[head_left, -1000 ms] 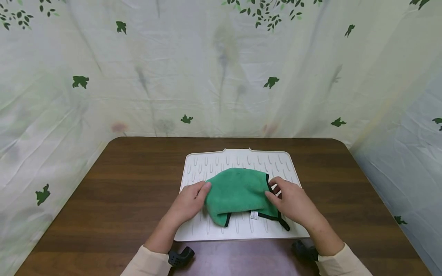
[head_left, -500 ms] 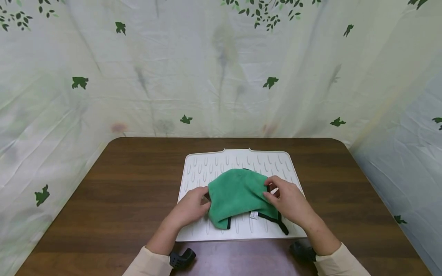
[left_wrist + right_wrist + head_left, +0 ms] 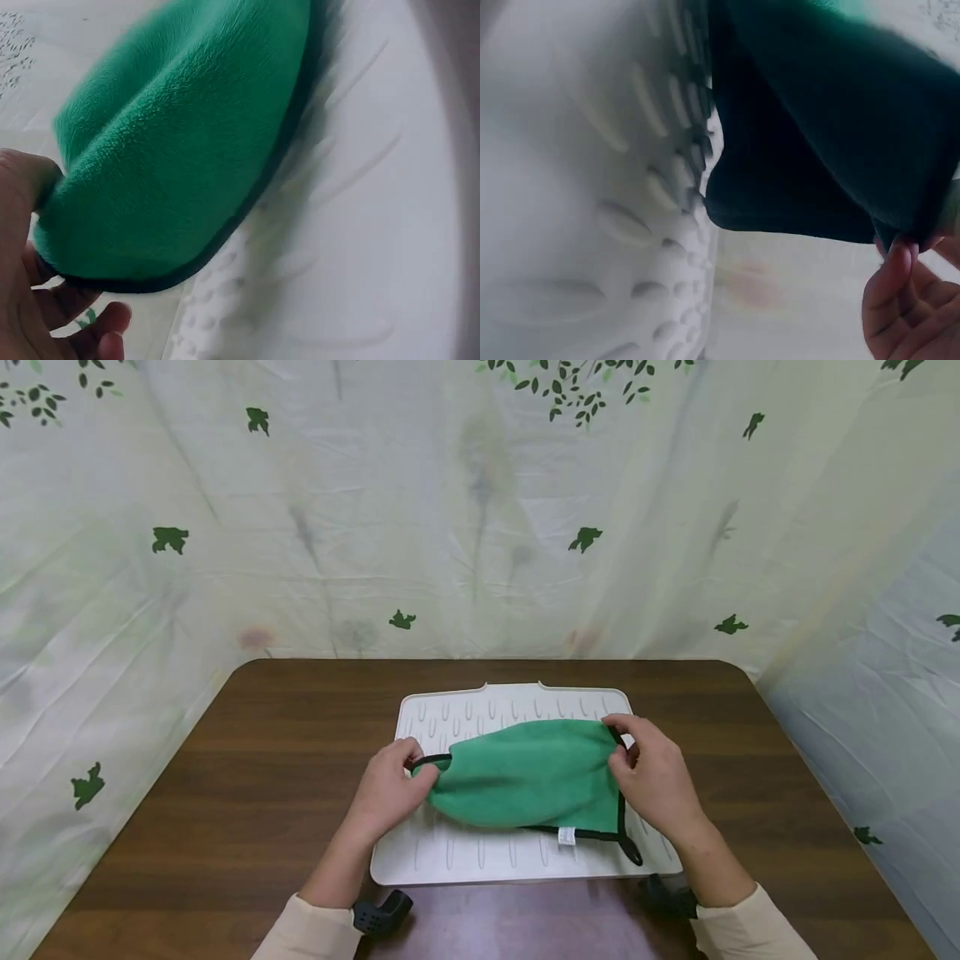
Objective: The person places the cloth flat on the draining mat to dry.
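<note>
A green towel with black edging, a small white label and a black hanging loop is stretched above a white ribbed tray. My left hand pinches its left end, where a bit of black edging shows. The right hand pinches the edging near its upper right corner. In the left wrist view the towel hangs from thumb and fingers, its lower edge clear of the tray. From the right wrist the towel looks dark and folded over, its corner held by fingertips.
The tray lies on a brown wooden table, near its front edge. Dark wrist devices sit under both wrists. Behind the table hangs a pale curtain with leaf prints.
Both hands have moved apart, the left one leftward and the right one rightward and up. The bunched towel has been drawn out wider and now has its left end in the left hand.
</note>
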{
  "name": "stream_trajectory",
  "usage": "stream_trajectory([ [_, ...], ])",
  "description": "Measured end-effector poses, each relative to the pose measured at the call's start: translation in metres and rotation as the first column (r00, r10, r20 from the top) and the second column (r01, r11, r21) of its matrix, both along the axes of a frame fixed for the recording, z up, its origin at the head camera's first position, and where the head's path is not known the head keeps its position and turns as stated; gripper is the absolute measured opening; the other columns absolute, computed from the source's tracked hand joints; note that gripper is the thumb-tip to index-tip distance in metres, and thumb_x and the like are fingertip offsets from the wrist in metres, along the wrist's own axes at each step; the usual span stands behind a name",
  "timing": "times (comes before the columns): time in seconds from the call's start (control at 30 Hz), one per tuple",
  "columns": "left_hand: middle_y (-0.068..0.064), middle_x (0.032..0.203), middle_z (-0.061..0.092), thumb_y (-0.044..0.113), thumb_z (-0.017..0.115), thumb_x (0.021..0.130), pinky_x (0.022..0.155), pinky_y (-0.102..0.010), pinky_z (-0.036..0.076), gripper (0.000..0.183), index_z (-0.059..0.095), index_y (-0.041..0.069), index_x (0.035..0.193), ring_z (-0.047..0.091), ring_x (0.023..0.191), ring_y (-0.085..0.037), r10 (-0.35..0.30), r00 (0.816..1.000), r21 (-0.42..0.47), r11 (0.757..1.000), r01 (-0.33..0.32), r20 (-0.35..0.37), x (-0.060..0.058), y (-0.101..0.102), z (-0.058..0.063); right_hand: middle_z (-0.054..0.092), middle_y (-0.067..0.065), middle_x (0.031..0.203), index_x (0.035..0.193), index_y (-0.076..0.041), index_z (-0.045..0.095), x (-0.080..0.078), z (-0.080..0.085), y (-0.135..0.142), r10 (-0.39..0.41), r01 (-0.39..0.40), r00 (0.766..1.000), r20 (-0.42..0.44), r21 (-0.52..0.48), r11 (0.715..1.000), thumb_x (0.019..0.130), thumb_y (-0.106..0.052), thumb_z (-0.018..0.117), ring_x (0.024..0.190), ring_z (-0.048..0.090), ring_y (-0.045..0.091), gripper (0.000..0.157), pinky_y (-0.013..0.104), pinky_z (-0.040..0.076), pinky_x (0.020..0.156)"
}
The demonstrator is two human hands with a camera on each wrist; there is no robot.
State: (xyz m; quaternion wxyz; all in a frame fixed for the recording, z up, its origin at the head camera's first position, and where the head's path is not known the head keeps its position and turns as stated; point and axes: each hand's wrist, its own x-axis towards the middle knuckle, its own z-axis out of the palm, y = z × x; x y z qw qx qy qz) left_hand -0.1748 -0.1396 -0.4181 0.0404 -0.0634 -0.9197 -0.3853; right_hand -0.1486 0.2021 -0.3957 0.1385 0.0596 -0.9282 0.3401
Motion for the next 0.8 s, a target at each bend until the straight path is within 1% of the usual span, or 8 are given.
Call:
stream_trajectory([
  [0.1,0.002,0.061,0.042,0.019,0.06,0.086,0.053,-0.027,0.032,0.023,0.048,0.013,0.068,0.044,0.06,-0.016,0.018,0.997,-0.006,1.0,-0.018,0.077,-0.001,-0.005,0.002,0.071,0.014,0.114,0.126,-0.009,0.067,-0.001,0.001,0.002,-0.009,0.006,0.997,0.076,0.033,0.999,0.093,-0.001,0.058,0.076,0.055,0.02,0.034,0.028,0.046,0.062],
  [0.23,0.005,0.057,0.044,0.035,0.067,0.096,0.053,-0.027,0.035,0.035,0.056,0.016,0.068,0.046,0.058,-0.014,-0.041,0.98,-0.047,0.998,0.051,0.193,-0.001,-0.006,-0.003,0.072,0.005,0.094,0.109,-0.011,0.071,-0.002,-0.004,0.0,0.014,-0.023,0.989,0.146,0.059,0.998,0.097,-0.013,0.065,0.078,0.059,0.017,0.014,0.031,0.049,0.067],
  [0.33,0.006,0.057,0.05,0.036,0.071,0.095,0.056,-0.027,0.04,0.027,0.068,0.018,0.074,0.05,0.06,-0.012,-0.105,0.97,-0.069,0.99,0.122,0.219,-0.002,-0.004,-0.008,0.065,-0.001,0.08,0.097,-0.013,0.07,-0.002,-0.009,-0.003,0.028,-0.036,0.988,0.154,0.054,0.998,0.096,-0.02,0.072,0.076,0.059,0.015,0.007,0.03,0.048,0.067],
  [0.43,0.005,0.059,0.055,0.027,0.071,0.094,0.057,-0.027,0.042,0.015,0.074,0.018,0.083,0.052,0.061,-0.011,-0.139,0.968,-0.088,0.983,0.161,0.21,-0.001,-0.002,-0.009,0.066,0.001,0.083,0.097,-0.013,0.069,-0.003,-0.01,-0.003,0.051,-0.058,0.988,0.143,0.048,0.997,0.095,-0.016,0.073,0.074,0.058,0.015,0.005,0.03,0.049,0.067],
  [0.53,0.002,0.068,0.06,0.02,0.068,0.096,0.06,-0.027,0.043,0.01,0.07,0.014,0.088,0.053,0.065,-0.011,-0.119,0.976,-0.084,0.987,0.136,0.182,-0.001,-0.002,-0.006,0.071,0.009,0.104,0.11,-0.01,0.07,-0.004,-0.009,0.0,0.072,-0.078,0.987,0.147,0.039,0.996,0.095,-0.006,0.065,0.069,0.055,0.015,0.016,0.031,0.048,0.065],
  [0.63,-0.002,0.081,0.064,0.016,0.061,0.097,0.064,-0.028,0.044,0.006,0.063,0.011,0.094,0.055,0.071,-0.014,-0.059,0.988,-0.043,0.997,0.066,0.143,-0.002,-0.005,-0.003,0.068,0.014,0.117,0.123,-0.009,0.068,-0.004,-0.007,0.003,0.062,-0.067,0.984,0.165,0.025,0.997,0.092,0.0,0.056,0.059,0.042,0.014,0.035,0.03,0.04,0.058],
  [0.73,-0.005,0.087,0.065,0.016,0.056,0.094,0.066,-0.029,0.044,0.007,0.059,0.01,0.097,0.056,0.075,-0.018,0.001,0.991,-0.006,1.0,-0.001,0.132,-0.002,-0.005,-0.001,0.067,0.013,0.087,0.123,-0.01,0.07,-0.003,-0.004,0.004,0.037,-0.041,0.98,0.194,0.018,0.999,0.092,-0.002,0.052,0.051,0.028,0.012,0.037,0.028,0.033,0.05],
  [0.8,-0.005,0.088,0.065,0.018,0.055,0.094,0.067,-0.029,0.044,0.009,0.059,0.011,0.097,0.057,0.077,-0.018,0.011,0.988,-0.009,1.0,-0.01,0.155,-0.001,-0.005,-0.001,0.064,0.007,0.074,0.116,-0.011,0.074,-0.003,-0.004,0.004,0.02,-0.025,0.981,0.194,0.023,0.999,0.094,-0.005,0.054,0.049,0.031,0.011,0.03,0.027,0.034,0.049],
])
